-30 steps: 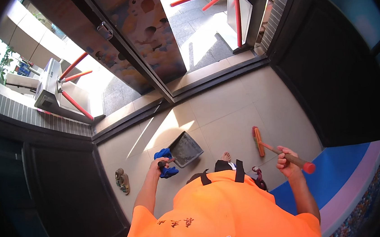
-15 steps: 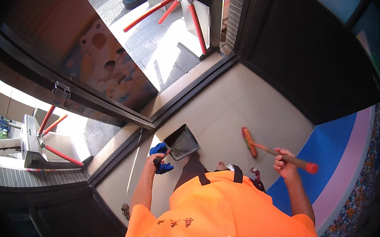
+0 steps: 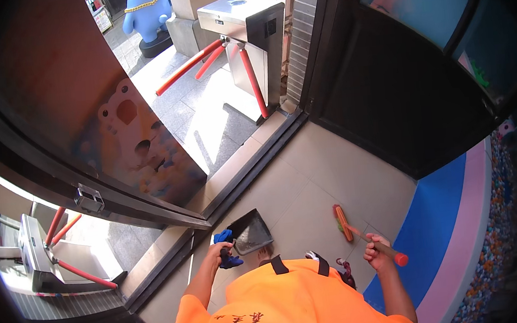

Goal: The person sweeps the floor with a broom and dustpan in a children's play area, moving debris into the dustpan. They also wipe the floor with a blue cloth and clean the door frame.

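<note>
My left hand is closed round the handle of a long-handled dustpan. A bunched blue cloth hangs at the same hand; whether the fingers pinch it too is hard to see. The grey dustpan is just beyond that hand, its open tray low by the tiled floor, close to my feet. With my right hand I grip the shaft of a broom, whose red end cap points toward me. Its orange-red head with greenish bristles is down by the floor, ahead and left of that hand, apart from the dustpan.
A dark glass door stands open at the left. Beyond the raised sill are turnstiles with red arms. A dark panelled door stands at the right, beside a blue step with a pink edge and a pit of coloured balls.
The view has tilted up, showing more of the turnstile and a blue figure outside. Both hands sit lower in the picture. They keep hold of the dustpan and broom.
</note>
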The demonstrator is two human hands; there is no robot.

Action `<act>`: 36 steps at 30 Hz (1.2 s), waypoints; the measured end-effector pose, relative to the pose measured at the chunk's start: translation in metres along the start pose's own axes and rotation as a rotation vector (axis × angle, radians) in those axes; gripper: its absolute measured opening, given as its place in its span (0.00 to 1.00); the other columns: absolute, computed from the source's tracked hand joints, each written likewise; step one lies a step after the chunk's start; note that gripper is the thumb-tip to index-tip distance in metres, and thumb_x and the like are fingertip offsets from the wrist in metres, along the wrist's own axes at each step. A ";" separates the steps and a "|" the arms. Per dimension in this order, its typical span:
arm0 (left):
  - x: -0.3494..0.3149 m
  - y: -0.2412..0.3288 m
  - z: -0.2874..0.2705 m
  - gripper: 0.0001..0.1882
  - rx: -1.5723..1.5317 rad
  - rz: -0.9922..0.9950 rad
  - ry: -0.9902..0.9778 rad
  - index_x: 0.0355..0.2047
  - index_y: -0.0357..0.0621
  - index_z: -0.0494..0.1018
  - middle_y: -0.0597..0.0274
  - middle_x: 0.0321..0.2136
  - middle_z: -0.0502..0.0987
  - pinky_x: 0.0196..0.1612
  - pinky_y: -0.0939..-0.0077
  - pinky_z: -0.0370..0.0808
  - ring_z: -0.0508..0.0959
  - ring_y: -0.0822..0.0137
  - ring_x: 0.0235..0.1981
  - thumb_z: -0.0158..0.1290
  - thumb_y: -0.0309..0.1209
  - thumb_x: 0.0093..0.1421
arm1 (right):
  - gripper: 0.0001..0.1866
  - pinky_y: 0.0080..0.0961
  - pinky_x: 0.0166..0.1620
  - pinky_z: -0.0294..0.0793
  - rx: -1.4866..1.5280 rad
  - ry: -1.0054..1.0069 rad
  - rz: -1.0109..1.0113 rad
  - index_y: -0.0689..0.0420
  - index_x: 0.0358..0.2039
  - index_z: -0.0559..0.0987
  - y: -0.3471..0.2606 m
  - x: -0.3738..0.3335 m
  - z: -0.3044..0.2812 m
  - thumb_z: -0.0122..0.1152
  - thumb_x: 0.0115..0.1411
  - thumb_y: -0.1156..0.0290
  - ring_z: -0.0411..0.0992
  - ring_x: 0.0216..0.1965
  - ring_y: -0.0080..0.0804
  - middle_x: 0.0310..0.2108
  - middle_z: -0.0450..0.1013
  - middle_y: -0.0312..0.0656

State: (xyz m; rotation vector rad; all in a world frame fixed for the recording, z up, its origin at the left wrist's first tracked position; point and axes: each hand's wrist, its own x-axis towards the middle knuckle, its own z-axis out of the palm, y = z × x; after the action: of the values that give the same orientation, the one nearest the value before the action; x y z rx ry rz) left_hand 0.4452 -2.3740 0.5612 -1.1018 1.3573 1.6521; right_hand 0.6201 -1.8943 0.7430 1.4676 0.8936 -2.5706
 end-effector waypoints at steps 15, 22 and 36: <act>0.023 0.010 -0.043 0.08 0.162 0.054 -0.027 0.21 0.35 0.71 0.53 0.13 0.71 0.15 0.67 0.70 0.72 0.63 0.12 0.59 0.23 0.40 | 0.08 0.24 0.13 0.59 0.008 -0.037 0.038 0.53 0.32 0.74 0.035 0.001 0.007 0.48 0.53 0.68 0.64 0.10 0.26 0.14 0.70 0.35; -0.001 0.006 -0.060 0.09 0.262 0.157 0.059 0.19 0.33 0.73 0.52 0.16 0.73 0.18 0.65 0.71 0.73 0.61 0.14 0.61 0.24 0.38 | 0.10 0.23 0.13 0.60 -0.077 -0.075 0.049 0.54 0.33 0.74 0.026 0.006 0.005 0.47 0.56 0.64 0.65 0.11 0.25 0.15 0.71 0.35; -0.093 0.009 -0.072 0.06 -0.004 0.332 0.148 0.17 0.31 0.74 0.52 0.15 0.74 0.18 0.75 0.71 0.74 0.64 0.13 0.56 0.24 0.40 | 0.19 0.24 0.18 0.65 -0.094 -0.508 -0.152 0.57 0.44 0.67 -0.009 -0.002 -0.026 0.51 0.50 0.70 0.66 0.17 0.33 0.23 0.70 0.44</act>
State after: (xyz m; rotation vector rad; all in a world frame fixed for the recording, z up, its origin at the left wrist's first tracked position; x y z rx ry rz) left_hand 0.4843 -2.4474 0.6451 -1.0608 1.7072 1.8345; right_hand 0.6387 -1.8745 0.7387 0.6858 1.0504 -2.7573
